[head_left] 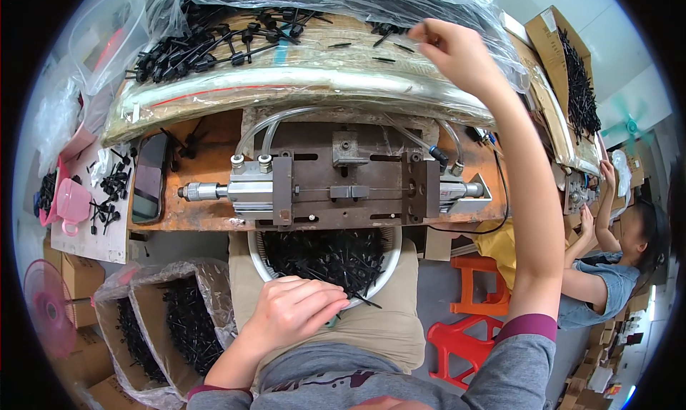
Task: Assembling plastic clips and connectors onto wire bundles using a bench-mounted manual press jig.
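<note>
My left hand [296, 306] is closed over the near rim of a white basket [395, 256] on my lap. A thin black stemmed part [366, 301] sticks out from its fingertips. Inside the basket lies a heap of similar black parts [321, 256]. My right hand [454, 49] reaches far out over the cardboard-covered ledge, fingers pinched together; what they hold, if anything, is hidden. Beside it lie several small black pins [384, 59] and a few black parts [384, 30]. Between my hands stands a metal clamping fixture [350, 213] with a small block [349, 191] at its middle.
Black parts [214, 46] are piled at the ledge's left. Air tubes [275, 121] run to the fixture. A phone [149, 178] lies left on the bench. Lined boxes of parts [153, 317] stand lower left, red stools [464, 346] lower right. A co-worker [600, 274] sits right.
</note>
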`<state>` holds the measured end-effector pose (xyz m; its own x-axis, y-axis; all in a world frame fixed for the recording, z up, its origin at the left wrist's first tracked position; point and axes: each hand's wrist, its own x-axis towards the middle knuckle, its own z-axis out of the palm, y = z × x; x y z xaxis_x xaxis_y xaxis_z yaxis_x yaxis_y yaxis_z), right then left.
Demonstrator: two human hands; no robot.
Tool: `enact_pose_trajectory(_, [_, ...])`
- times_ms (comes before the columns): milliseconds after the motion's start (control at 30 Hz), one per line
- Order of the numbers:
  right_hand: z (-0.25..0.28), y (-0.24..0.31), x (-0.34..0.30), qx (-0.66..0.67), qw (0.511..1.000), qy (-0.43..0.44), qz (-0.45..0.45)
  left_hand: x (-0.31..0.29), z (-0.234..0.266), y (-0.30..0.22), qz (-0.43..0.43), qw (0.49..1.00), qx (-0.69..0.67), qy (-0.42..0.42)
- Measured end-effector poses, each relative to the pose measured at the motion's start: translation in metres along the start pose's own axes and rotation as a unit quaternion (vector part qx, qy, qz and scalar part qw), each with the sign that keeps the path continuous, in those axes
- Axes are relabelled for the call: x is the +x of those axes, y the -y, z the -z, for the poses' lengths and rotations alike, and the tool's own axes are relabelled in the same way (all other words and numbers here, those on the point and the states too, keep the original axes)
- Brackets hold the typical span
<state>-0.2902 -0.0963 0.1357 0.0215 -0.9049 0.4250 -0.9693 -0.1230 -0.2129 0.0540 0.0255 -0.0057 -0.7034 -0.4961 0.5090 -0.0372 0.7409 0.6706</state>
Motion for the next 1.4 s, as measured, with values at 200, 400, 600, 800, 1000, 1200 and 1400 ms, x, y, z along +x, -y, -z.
enact_pose_trajectory(200, [-0.040,-0.003,0.030,-0.237,0.969,0.062,0.022,0.007,-0.001,-0.006,-0.013,1.000,0.012,-0.001])
enact_pose_trajectory(400, [-0.018,0.025,-0.001,0.099,0.995,-0.013,-0.009,-0.009,-0.003,0.002,-0.008,1.000,0.015,-0.025])
enact_pose_trajectory(600, [-0.023,0.147,-0.107,0.520,0.849,0.050,-0.079,0.004,0.006,-0.008,0.108,0.963,-0.147,-0.197])
enact_pose_trajectory(800, [-0.059,0.175,-0.185,0.648,0.734,0.080,-0.186,0.021,0.006,-0.016,0.212,0.885,-0.372,-0.184])
enact_pose_trajectory(1000, [-0.063,0.179,-0.198,0.665,0.714,0.064,-0.208,0.015,0.005,-0.013,0.172,0.938,-0.239,-0.180])
enact_pose_trajectory(1200, [-0.061,0.162,-0.194,0.681,0.690,-0.113,-0.218,0.017,0.012,-0.013,0.149,0.962,-0.141,-0.179])
enact_pose_trajectory(1400, [-0.059,0.156,-0.205,0.641,0.713,-0.009,-0.284,0.007,0.021,-0.007,0.088,0.981,-0.115,-0.129])
